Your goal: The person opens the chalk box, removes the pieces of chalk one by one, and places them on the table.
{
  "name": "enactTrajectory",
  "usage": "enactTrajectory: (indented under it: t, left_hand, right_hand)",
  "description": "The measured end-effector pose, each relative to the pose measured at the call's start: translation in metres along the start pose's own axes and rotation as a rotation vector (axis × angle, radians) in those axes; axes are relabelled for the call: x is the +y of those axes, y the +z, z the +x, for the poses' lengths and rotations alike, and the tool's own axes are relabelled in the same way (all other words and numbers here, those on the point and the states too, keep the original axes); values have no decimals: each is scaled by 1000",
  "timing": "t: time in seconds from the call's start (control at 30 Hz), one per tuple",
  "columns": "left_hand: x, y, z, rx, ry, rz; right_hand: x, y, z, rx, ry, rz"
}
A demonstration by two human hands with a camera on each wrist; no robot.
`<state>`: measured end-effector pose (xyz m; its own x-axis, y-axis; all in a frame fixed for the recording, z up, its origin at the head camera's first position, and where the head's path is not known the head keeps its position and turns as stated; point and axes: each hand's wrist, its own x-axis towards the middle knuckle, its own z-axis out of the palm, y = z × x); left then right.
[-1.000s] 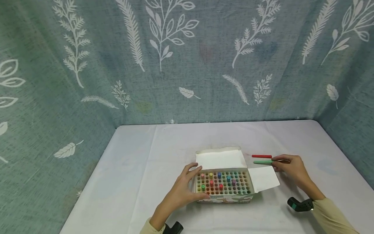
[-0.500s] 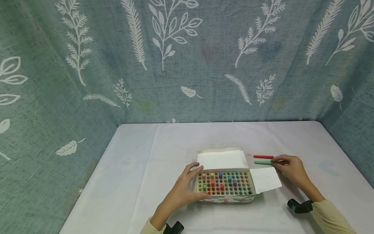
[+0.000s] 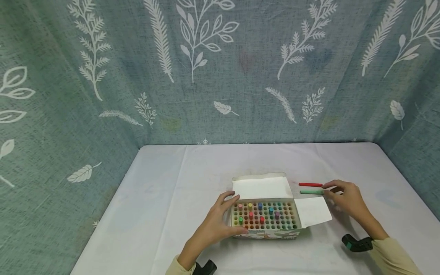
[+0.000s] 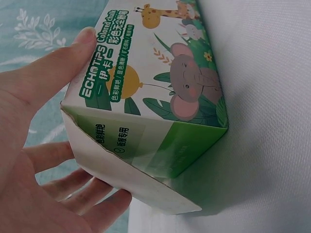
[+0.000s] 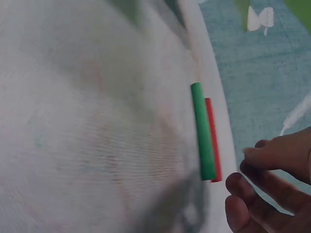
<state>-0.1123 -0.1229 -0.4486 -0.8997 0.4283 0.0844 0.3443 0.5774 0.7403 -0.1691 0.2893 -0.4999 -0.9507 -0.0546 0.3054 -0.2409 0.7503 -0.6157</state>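
A: Left hand [image 3: 214, 223] gripping the chalk box [image 3: 264, 219] at its left end, thumb [image 4: 58, 63] lying along the printed front, fingers [image 4: 87, 194] curling round the end flap and underneath. Firm hold, box sitting on the white table [image 3: 172, 183], mid-front

B: Right hand [image 3: 345, 196]?

A: Hovering just right of the green chalk stick [image 3: 311, 192], fingers loosely bent, narrow gap between thumb and fingers, holding nothing. Fingertips [image 5: 252, 155] sitting very near the stick ends in the wrist view, contact not clear

B: Sticks' position?

A: Lying flat on the table right of the box's open lid [image 3: 261, 187], red chalk stick [image 3: 310, 185] just behind the green one, running parallel, looking side by side and nearly touching from the right wrist

B: Box contents?

A: Showing a grid of holes, several coloured chalk ends poking up: pink, yellow, blue, green, red, purple. Side flap [image 3: 313, 212] folding out to the right

B: Any writing?

A: Reading "ECHOTIPS" and "Colored chalk" on the front, plus Chinese lettering too small to give surely. Cartoon elephant [image 4: 194, 92], giraffe [image 4: 160, 9], yellow balloon and green leaves printed there

B: Backdrop?

A: Hanging behind: teal curtain [image 3: 220, 68] with white leaf prints
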Motion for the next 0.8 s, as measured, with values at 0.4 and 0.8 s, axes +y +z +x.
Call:
enactTrajectory:
  t: [0.4,0.8]
  left_hand:
    - [0,0,1,-1,3,0]
    - [0,1,1,6,-6,-11]
  right_hand:
    - [25,-8,12,19,-153,1]
    - [-87,-52,1,-84,-173,64]
